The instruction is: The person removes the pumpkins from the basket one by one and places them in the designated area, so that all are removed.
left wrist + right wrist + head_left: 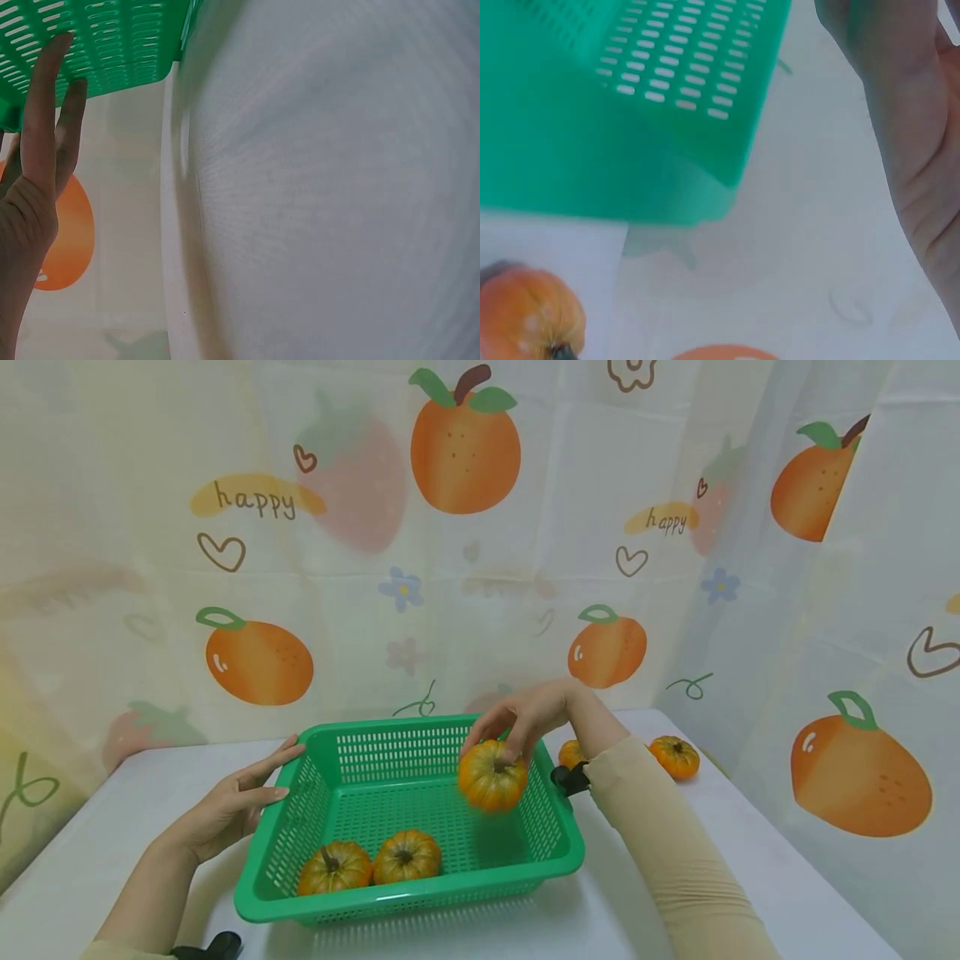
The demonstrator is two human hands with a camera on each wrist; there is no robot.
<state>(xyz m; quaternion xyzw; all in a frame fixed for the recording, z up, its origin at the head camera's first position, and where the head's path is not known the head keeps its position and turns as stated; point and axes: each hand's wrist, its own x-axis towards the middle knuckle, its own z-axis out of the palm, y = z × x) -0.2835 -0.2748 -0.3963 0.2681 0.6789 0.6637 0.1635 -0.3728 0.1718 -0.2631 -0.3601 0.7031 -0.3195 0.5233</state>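
Note:
In the head view my right hand (528,714) holds a small orange pumpkin (492,777) by its top, over the right part of a green plastic basket (405,899). Two more pumpkins, one on the left (335,867) and one beside it (405,855), lie inside along the basket's near wall. My left hand (225,806) rests against the left side of the basket, thumb by the rim. Seen from the left wrist, that hand's fingers (45,112) are extended against the slotted outer wall. The right wrist view shows only part of the right hand (911,112); the held pumpkin is out of frame.
Right of the basket, a pumpkin (675,757) sits on the white table (630,893), and another (572,753) is partly hidden behind the right wrist. A fruit-printed curtain (480,585) hangs behind the table and along its right side.

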